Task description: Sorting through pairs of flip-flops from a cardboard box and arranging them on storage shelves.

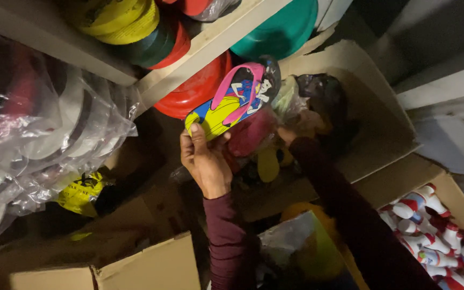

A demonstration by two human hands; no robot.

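**You hold one bright flip-flop up over the open box**

Far to your left hang clear plastic bags [38, 118] stuffed with pale round things. Under them lies a small yellow bag [81, 193]. Near the bottom edge you see the flap of a brown cardboard box [151, 268].

Next comes your left hand [205, 161]. Its thumb and fingers pinch the heel end of the flip-flop [232, 102]. The flip-flop is yellow, blue and pink with a pink strap. It is up in the air, tilted, with its toe end pointing at the shelf [210, 40]. On the shelf sit stacks of round plates, yellow [119, 19] and green [280, 32]. A red stack [194, 88] sits just behind the flip-flop.

Your right hand [296, 129] reaches into the big open box [371, 107]. It rests among crinkly wrapped things near a dark bag [323, 91]. It is blurry and partly hidden, so you cannot tell if those fingers are closed or spread.

Far right is another box full of red and white toy pins [436, 236].

It looks like you are at the picking-out step: one flip-flop is out, and your other hand is down in the box. Any next move needs a firm pinch on the heel, since only that end is held. It also needs care near the red plates so the toe end does not bump them.
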